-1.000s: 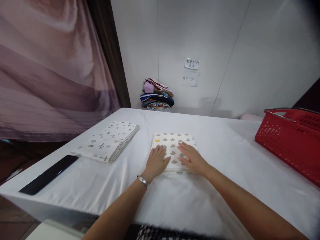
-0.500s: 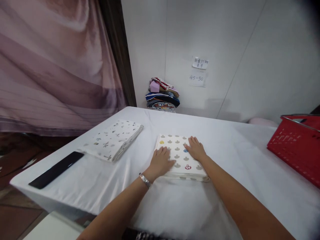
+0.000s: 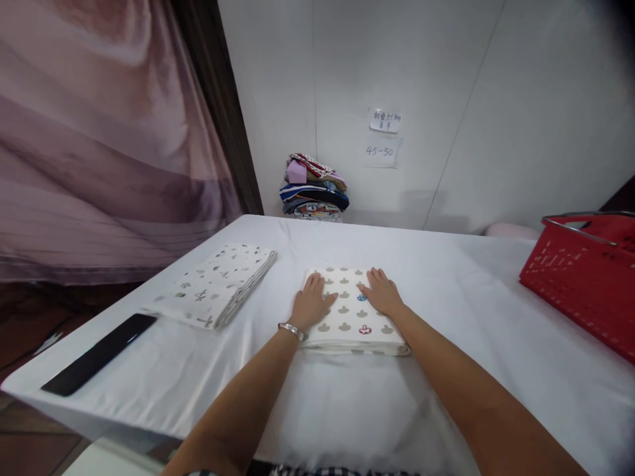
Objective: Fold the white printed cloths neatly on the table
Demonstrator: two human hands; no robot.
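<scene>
White table (image 3: 476, 311): left hand (image 3: 308, 305), right hand (image 3: 383, 294) flat on cloth (image 3: 344, 320).

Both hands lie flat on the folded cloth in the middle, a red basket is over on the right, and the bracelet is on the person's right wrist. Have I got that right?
Not quite: in the head view the bracelet is on the left wrist, not the right. The left hand and right hand do lie flat on the folded cloth, and the red basket is on the right.

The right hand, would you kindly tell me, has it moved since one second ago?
Yes: judged against the white wall, the right hand has moved forward, nearer to it.
</scene>
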